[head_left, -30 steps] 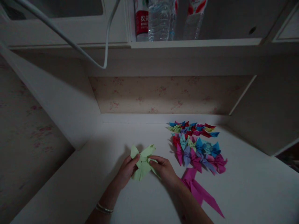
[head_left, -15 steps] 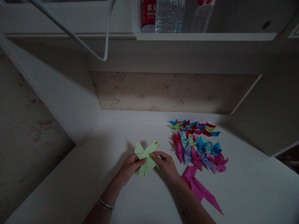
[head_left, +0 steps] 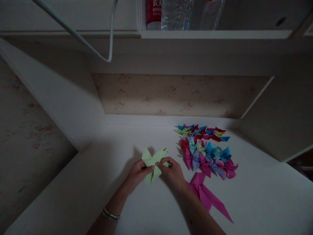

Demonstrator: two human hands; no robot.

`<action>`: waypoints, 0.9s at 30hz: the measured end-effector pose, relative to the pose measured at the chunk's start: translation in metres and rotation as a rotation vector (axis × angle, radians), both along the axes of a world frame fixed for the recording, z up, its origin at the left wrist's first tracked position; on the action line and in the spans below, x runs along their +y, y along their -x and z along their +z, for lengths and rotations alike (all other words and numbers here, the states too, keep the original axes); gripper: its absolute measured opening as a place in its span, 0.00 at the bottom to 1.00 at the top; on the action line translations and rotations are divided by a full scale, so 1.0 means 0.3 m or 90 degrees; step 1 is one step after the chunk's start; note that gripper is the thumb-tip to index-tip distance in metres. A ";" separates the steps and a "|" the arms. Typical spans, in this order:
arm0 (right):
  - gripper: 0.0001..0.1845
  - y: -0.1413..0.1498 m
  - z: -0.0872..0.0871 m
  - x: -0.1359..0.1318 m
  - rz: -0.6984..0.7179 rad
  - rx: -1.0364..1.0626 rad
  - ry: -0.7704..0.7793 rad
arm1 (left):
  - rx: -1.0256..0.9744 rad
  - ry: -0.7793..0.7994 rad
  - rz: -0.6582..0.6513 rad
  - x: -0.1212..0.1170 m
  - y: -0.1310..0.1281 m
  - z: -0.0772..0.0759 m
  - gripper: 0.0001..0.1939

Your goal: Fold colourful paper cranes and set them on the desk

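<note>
Bangles (head_left: 111, 215) are ringing the left wrist (head_left: 119, 199). The left hand (head_left: 137, 174) and right hand (head_left: 174, 173) are pinching green paper (head_left: 149, 161) between thumbs and closed fingers, holding it over the table (head_left: 146, 212). Pink paper (head_left: 207, 197) is lying partly behind the right forearm (head_left: 199, 210); origami (head_left: 207, 150) is clustering beyond; bottles (head_left: 174, 14) are standing above.
</note>
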State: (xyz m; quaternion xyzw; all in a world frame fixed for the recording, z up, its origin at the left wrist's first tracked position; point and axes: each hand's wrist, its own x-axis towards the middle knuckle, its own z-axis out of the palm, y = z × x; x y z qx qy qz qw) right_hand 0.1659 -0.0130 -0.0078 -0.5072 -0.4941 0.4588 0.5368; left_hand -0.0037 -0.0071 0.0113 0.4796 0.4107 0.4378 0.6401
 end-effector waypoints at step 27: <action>0.13 0.016 -0.010 -0.008 -0.047 -0.075 -0.074 | 0.064 -0.022 -0.004 0.012 0.001 -0.028 0.18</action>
